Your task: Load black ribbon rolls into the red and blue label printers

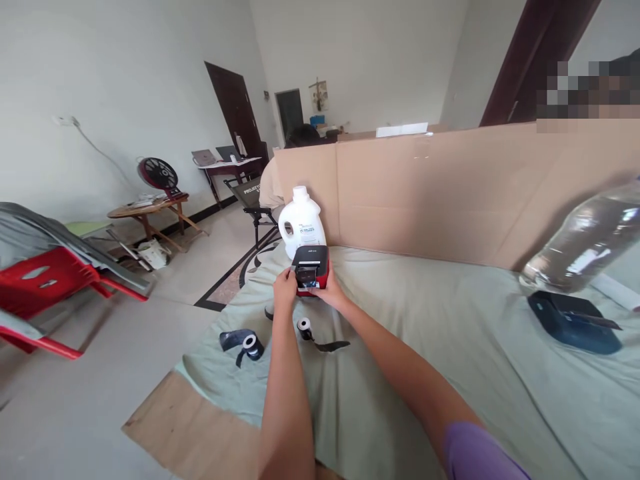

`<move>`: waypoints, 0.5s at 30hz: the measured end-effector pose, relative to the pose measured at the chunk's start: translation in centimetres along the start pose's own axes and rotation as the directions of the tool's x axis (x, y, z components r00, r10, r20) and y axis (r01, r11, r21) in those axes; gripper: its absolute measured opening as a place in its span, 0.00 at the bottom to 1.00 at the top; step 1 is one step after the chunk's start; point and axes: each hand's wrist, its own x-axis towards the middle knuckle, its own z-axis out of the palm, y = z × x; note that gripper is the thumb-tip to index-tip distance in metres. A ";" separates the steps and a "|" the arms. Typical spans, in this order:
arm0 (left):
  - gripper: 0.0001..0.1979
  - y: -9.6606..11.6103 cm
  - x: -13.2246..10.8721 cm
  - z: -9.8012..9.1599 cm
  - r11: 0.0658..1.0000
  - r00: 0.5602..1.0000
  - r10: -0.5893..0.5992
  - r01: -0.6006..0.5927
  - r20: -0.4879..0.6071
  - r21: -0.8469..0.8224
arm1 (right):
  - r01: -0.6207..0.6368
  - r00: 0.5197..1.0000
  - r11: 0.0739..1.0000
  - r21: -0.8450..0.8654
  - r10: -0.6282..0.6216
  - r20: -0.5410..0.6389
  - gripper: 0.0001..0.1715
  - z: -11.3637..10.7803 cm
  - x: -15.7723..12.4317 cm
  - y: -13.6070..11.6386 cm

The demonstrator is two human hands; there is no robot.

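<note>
A small black-and-red label printer (311,256) stands at the far side of the green cloth, directly in front of a white jug (303,223). My left hand (285,287) grips its left side, fingers closed at the edge. On the opposite side my right hand (331,291) holds the lower right corner, thumb across the front. A dark glossy strip shows at the printer's front between my hands. Nearer to me lie two rolls of black ribbon, a left roll (253,346) and a right roll (304,327), each with a loose tail on the cloth.
A cardboard panel (400,193) stands upright behind the green cloth (400,293). At right are a large clear bottle (585,237) and a dark blue device (575,323). A red chair (45,287), a fan (159,175) and a folding chair (253,200) stand left. Another person is partly visible behind the panel.
</note>
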 end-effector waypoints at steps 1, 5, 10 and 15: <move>0.18 0.4 -0.2 0.0 1.000 1.000 0.007 -0.007 -0.001 0.000 | 0.014 0.999 1.000 0.025 -0.013 -0.033 0.73 -0.1 -0.2 -0.2; 0.17 4.3 -2.3 1.1 0.996 0.996 0.087 -0.086 0.011 -0.033 | 0.094 0.986 0.990 0.103 -0.079 -0.145 0.74 -3.0 -1.7 -2.0; 0.18 11.4 -8.6 4.7 0.927 0.928 0.370 -0.365 0.050 -0.084 | 0.178 0.937 0.984 -0.003 -0.170 -0.305 0.78 -12.0 -6.7 -6.3; 0.23 12.6 -17.5 7.7 0.789 0.779 0.582 -0.471 0.233 -0.395 | 0.085 0.893 0.969 -0.230 -0.177 -0.415 0.73 -19.3 -17.1 -9.5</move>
